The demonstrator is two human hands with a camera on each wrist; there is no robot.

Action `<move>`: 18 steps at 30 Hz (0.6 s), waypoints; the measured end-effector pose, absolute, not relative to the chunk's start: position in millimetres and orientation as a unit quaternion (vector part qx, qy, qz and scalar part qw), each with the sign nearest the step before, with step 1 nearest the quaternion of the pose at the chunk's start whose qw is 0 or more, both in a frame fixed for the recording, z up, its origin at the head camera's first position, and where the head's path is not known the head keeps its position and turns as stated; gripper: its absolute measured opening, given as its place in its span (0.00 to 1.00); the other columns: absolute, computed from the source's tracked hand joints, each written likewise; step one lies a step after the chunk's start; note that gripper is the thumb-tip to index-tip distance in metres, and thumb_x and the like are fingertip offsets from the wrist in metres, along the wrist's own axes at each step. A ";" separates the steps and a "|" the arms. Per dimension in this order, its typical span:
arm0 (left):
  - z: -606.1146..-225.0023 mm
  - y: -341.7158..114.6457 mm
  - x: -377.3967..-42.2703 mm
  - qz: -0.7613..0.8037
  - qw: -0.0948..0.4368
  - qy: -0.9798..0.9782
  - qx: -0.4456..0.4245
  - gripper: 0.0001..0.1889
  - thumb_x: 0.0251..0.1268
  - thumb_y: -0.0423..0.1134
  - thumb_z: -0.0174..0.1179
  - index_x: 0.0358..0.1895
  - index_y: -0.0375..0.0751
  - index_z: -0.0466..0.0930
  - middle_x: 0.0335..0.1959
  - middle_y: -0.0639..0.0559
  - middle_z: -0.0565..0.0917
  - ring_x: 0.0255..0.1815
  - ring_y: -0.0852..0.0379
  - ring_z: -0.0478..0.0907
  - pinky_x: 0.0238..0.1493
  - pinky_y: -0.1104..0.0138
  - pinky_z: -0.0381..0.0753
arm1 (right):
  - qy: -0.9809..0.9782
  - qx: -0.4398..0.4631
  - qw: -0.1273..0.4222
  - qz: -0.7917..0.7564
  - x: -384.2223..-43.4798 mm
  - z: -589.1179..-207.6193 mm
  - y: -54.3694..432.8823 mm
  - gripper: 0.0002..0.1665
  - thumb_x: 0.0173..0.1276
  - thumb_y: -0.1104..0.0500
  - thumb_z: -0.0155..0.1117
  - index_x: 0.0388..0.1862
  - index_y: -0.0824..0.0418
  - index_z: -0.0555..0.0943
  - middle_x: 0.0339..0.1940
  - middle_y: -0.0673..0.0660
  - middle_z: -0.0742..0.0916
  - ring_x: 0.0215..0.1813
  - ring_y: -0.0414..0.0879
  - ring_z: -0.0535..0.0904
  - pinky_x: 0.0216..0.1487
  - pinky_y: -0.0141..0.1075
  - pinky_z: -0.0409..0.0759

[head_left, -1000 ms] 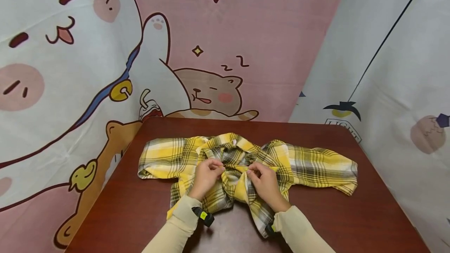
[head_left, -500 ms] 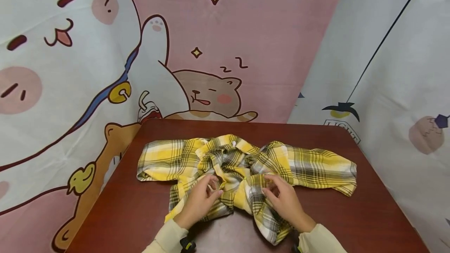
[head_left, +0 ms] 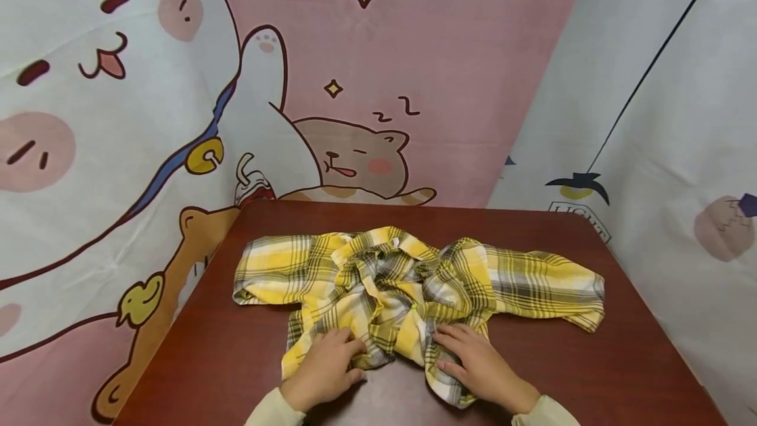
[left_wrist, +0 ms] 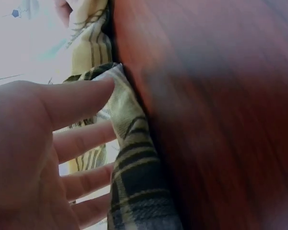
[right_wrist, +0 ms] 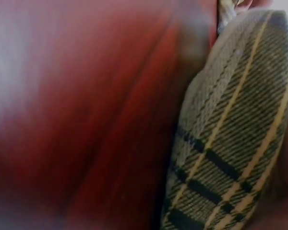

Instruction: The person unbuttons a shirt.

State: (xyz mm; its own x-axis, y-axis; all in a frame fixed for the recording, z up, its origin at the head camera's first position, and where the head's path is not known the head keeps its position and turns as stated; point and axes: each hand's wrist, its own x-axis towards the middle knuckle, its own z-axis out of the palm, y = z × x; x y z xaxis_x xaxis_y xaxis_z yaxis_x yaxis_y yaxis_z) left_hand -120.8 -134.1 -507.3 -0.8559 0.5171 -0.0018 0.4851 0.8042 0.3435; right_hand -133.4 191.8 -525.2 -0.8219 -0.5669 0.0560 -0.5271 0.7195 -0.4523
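Note:
A yellow, grey and white plaid shirt point(head_left: 345, 311) lies on the table with both sleeves spread sideways and its collar toward the far edge. Its middle is bunched up in creases. My left hand point(head_left: 326, 365) rests on the lower left hem, fingers loosely extended and thumb apart. In the left wrist view, the thumb and fingers of that hand point(left_wrist: 29, 139) reach along the rolled fabric edge. My right hand point(head_left: 480, 365) lies over the lower right hem, fingers relaxed on the cloth. Plaid fabric point(right_wrist: 230, 129) hides most of this hand in the right wrist view.
The reddish-brown table point(head_left: 591, 373) carries the shirt and extends on all sides of it. Behind it hangs a pink cartoon cloth point(head_left: 461, 71), with a white printed cloth point(head_left: 668, 137) at the right. A left sleeve point(head_left: 275, 268) and right sleeve point(head_left: 547, 281) reach outward.
Both hands have let go of the shirt's front edges near the middle and moved down toward the hem. The front has dropped and settled in folds.

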 end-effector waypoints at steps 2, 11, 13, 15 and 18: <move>-508.3 -133.6 -119.3 0.157 0.044 0.950 0.265 0.17 0.58 0.56 0.67 0.48 0.56 0.82 0.37 0.61 0.72 0.40 0.56 0.71 0.38 0.55 0.68 | 0.925 -0.302 0.046 -0.225 -137.1 -527.6 191.4 0.32 0.73 0.37 0.51 0.66 0.56 0.76 0.67 0.56 0.75 0.66 0.59 0.69 0.58 0.63 0.67; -514.3 -130.9 -139.1 0.151 0.049 0.957 0.245 0.25 0.59 0.55 0.67 0.58 0.52 0.79 0.52 0.52 0.76 0.54 0.48 0.73 0.54 0.45 0.69 | 0.929 -0.300 0.032 -0.215 -164.7 -534.2 190.0 0.30 0.74 0.43 0.54 0.67 0.60 0.74 0.69 0.60 0.73 0.68 0.63 0.66 0.60 0.66 0.63; -516.5 -130.4 -146.8 0.150 0.055 0.958 0.240 0.26 0.60 0.55 0.67 0.60 0.51 0.78 0.54 0.50 0.75 0.56 0.47 0.72 0.57 0.45 0.68 | 0.932 -0.296 0.030 -0.209 -174.0 -535.5 188.7 0.29 0.75 0.46 0.55 0.67 0.60 0.74 0.69 0.60 0.73 0.69 0.63 0.65 0.61 0.65 0.62; -518.2 -129.7 -154.5 0.152 0.055 0.958 0.238 0.27 0.60 0.55 0.67 0.61 0.50 0.77 0.56 0.49 0.75 0.58 0.46 0.72 0.58 0.45 0.67 | 0.933 -0.294 0.024 -0.204 -183.0 -536.6 187.6 0.28 0.74 0.48 0.57 0.67 0.61 0.74 0.69 0.61 0.73 0.69 0.64 0.65 0.62 0.65 0.62; -521.4 -129.6 -167.0 0.157 0.034 0.957 0.241 0.27 0.60 0.54 0.67 0.61 0.48 0.77 0.57 0.46 0.75 0.59 0.44 0.71 0.60 0.45 0.66 | 0.936 -0.295 0.007 -0.194 -195.9 -537.9 186.2 0.27 0.74 0.51 0.59 0.67 0.63 0.74 0.69 0.62 0.73 0.68 0.65 0.65 0.62 0.64 0.62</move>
State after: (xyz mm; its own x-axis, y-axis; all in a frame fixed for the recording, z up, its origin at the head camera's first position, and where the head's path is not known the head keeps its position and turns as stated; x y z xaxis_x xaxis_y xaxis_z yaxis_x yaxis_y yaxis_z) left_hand -167.0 -129.6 -521.4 -0.8818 0.4716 0.0100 0.4500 0.8347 0.3174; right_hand -195.9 186.2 -537.9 -0.8255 -0.5554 0.1004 -0.5496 0.7506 -0.3668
